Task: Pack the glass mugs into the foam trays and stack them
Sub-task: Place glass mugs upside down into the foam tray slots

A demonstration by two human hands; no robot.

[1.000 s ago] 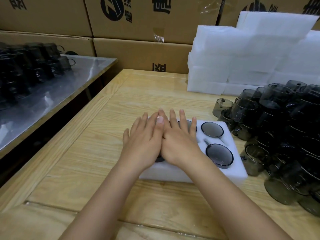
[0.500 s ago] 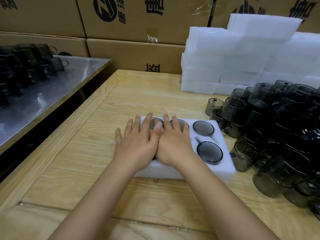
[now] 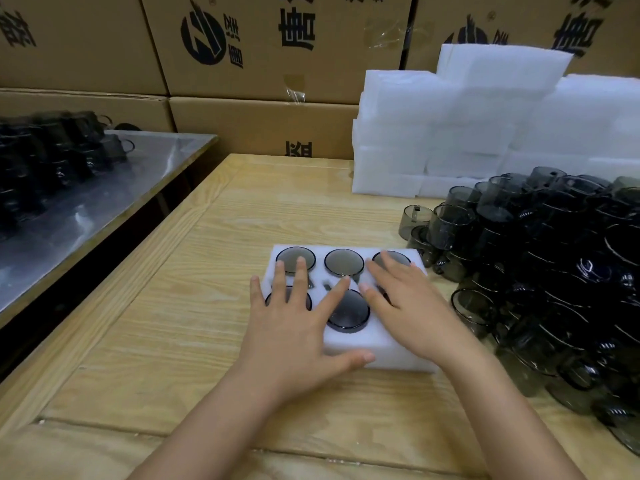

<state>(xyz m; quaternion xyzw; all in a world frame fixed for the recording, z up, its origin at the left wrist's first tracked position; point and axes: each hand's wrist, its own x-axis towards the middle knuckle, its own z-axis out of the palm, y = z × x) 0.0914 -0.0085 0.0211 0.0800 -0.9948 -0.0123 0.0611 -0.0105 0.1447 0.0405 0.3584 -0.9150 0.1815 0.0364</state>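
Note:
A white foam tray [image 3: 398, 358] lies on the wooden table [image 3: 194, 306], filled with several smoky glass mugs set base-up, such as the near middle mug [image 3: 349, 311]. My left hand [image 3: 294, 323] lies flat on the tray's left half, fingers spread, thumb against the tray's near edge. My right hand [image 3: 408, 306] lies flat over the tray's right half, covering the mugs there. Neither hand grips anything.
A big heap of loose smoky mugs [image 3: 554, 271] fills the table's right side, close to the tray. Stacked white foam trays [image 3: 467, 126] stand behind it. Cardboard boxes [image 3: 259, 46] line the back. A metal table [image 3: 86, 202] with more mugs stands at the left.
My hands were pressed side by side on the tray's left part; they have spread apart, the left staying left and the right sliding to the right half, uncovering the middle mugs.

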